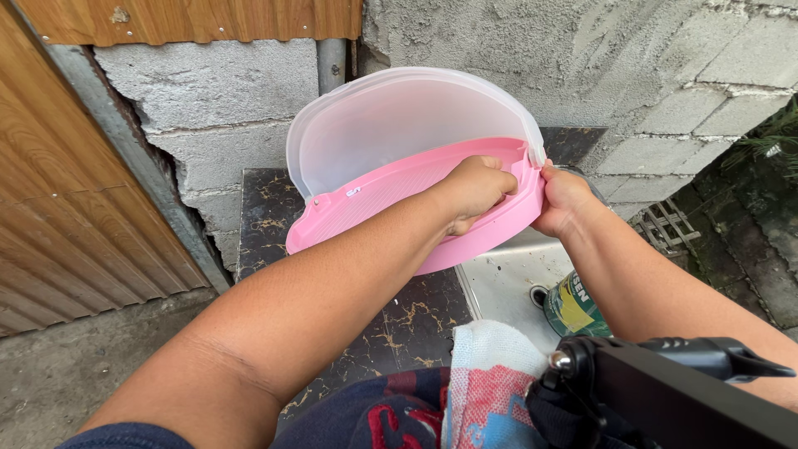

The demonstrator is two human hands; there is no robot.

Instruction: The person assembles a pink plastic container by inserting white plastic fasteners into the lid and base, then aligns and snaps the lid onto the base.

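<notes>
Head view, left hand [475, 189] and right hand [562, 198], each grip clenched on pink tray [399, 189] rim.

The left hand [475, 189] curls its fingers into the pink tray [416, 199], so the fingertips are hidden behind the rim. The right hand [561, 199] covers the tray's near corner, and its own fingers pass out of sight behind the edge. Below the right hand, the green can [572, 306] is partly hidden by the forearm, and the sink [499, 278] shows only in part. Nearer the body, the patterned cloth [486, 382] and the black camera mount [665, 391] are cut off by the bottom edge. Behind the translucent lid [399, 125] above both hands, the wall blurs.
</notes>
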